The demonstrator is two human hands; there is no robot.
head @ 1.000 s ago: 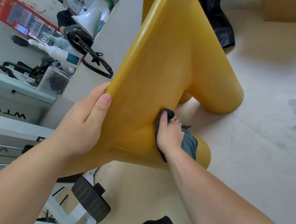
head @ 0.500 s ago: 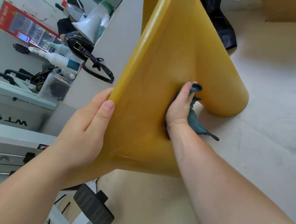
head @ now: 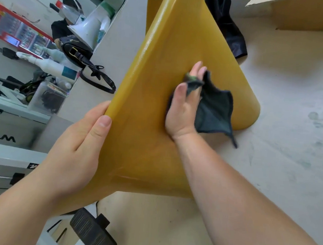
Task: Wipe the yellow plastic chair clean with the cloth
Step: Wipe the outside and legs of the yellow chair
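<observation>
The yellow plastic chair (head: 155, 80) is tipped over in front of me, its broad smooth surface facing up and one rounded leg end at the right. My left hand (head: 79, 145) grips the chair's near left edge, thumb on top. Against the middle of that surface lies my right hand (head: 182, 108), holding a dark grey-green cloth (head: 214, 110). Part of the cloth is pinched between thumb and fingers, and the rest hangs loose to the right of my palm.
A grey counter on the left holds a black strapped bag (head: 76, 52), a white megaphone (head: 87, 28) and a white spray bottle (head: 52, 68). A cardboard box (head: 305, 15) and a black garment (head: 228, 31) lie beyond the chair. A black ribbed foot (head: 91, 229) sits below.
My right hand has slid the cloth up the chair surface, away from the near leg toward the middle, and the cloth now trails loose. My left hand keeps its grip on the edge.
</observation>
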